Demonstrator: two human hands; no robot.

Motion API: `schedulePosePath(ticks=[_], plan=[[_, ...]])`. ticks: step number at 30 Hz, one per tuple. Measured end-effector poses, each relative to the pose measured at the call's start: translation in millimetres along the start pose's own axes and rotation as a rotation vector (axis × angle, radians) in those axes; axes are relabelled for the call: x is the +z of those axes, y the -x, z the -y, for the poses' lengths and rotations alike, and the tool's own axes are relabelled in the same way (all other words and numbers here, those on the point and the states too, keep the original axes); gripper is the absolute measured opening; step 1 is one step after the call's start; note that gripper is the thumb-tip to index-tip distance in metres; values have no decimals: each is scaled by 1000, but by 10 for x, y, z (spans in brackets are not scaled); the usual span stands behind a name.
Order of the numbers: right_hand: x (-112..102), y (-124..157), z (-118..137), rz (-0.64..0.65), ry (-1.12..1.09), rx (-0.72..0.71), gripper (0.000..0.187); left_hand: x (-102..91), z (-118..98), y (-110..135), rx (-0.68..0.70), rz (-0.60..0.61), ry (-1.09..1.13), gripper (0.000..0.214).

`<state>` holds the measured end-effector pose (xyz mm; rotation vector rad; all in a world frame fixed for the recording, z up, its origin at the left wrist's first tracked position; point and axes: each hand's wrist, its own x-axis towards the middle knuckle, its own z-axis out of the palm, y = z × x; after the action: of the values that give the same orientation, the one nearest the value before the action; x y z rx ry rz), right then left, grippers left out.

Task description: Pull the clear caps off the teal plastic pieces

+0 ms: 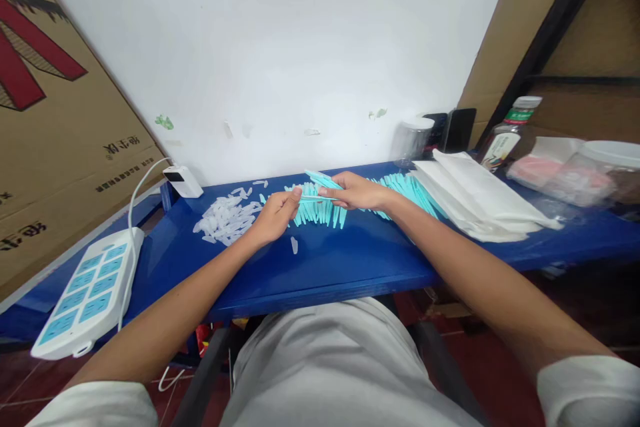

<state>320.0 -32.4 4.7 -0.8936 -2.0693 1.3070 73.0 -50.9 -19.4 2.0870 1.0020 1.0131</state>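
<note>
grasping turquoise sticks in right hand, left hand pinching one by its end

The person is wearing a loose, off-white to pale grey shirt, its front showing below the near edge of the blue desk. Soft creases are running across the cloth, and greyer shadows are gathering in the folds. The left sleeve is ending around the elbow in a wide, plain opening; the right sleeve is matching it in colour, with a rounded, shaded fold bulging near its end. Beyond the sleeves, the slim forearms are showing bare, as are the left hand and right hand.
</note>
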Motion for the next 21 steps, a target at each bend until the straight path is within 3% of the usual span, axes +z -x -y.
schedulePosePath(ticks=[7, 13, 16, 21], plan=[[80, -45, -64, -58, -15, -6, 50, -28, 91, -25, -40, 41, 59, 67], [121, -60, -34, 18, -74, 34, 58, 7, 117, -59, -132, -4, 196, 68], [122, -55, -17, 28, 48, 2, 65, 1, 97, -59, -119, -32, 215, 67], [168, -73, -41, 119, 257, -91, 58, -21, 15, -6, -44, -25, 125, 63]])
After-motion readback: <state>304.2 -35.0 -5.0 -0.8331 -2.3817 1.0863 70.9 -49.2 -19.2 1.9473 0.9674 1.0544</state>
